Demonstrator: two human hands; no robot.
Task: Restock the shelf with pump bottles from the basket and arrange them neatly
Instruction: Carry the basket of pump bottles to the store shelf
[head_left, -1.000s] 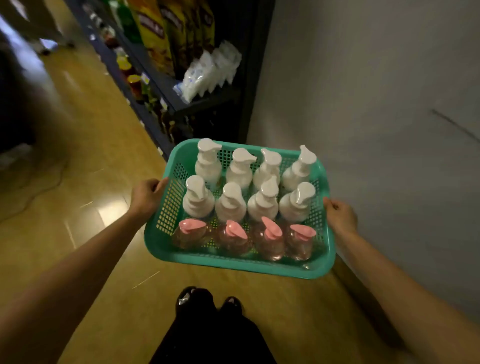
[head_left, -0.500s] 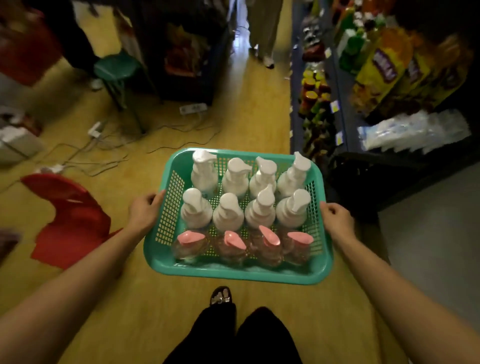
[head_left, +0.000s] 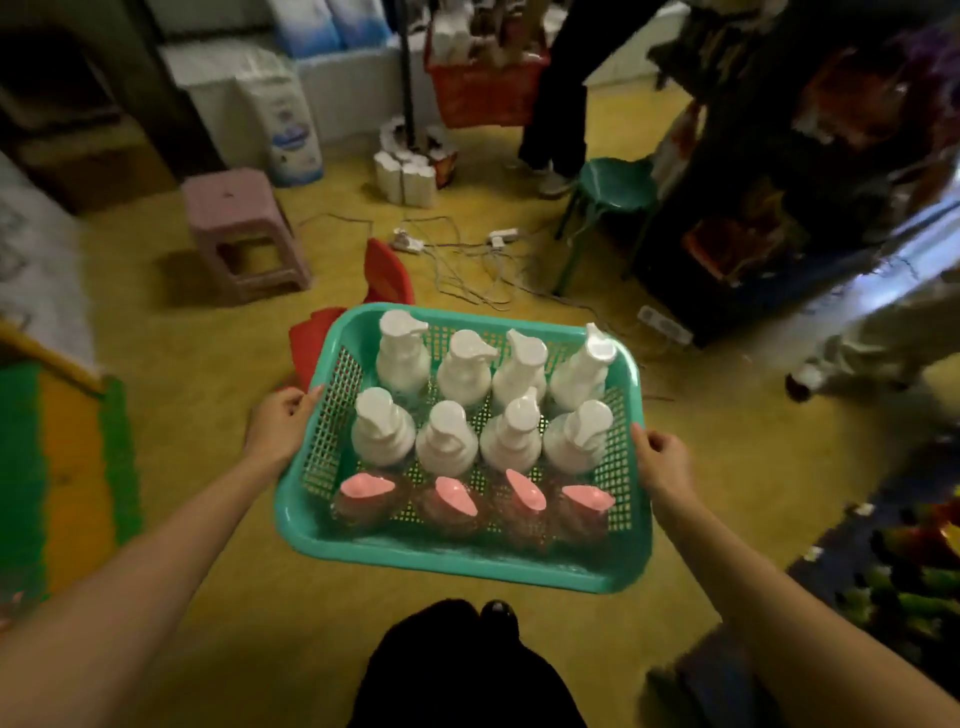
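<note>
I carry a teal plastic basket in front of me above the floor. My left hand grips its left rim and my right hand grips its right rim. Inside stand several white pump bottles in two rows at the far side. A row of several clear bottles with pink pump tops fills the near side. All bottles stand upright. A dark shelf unit with goods rises at the upper right, blurred.
A pink stool, a green stool, a red plastic chair and cables with power strips lie ahead on the yellow floor. A person's legs stand by a red basket. Another person's leg is at the right.
My view has swung left, away from the wall and shelf aisle towards the open floor with stools and cables. The basket stays held in both hands, bottles unmoved.
</note>
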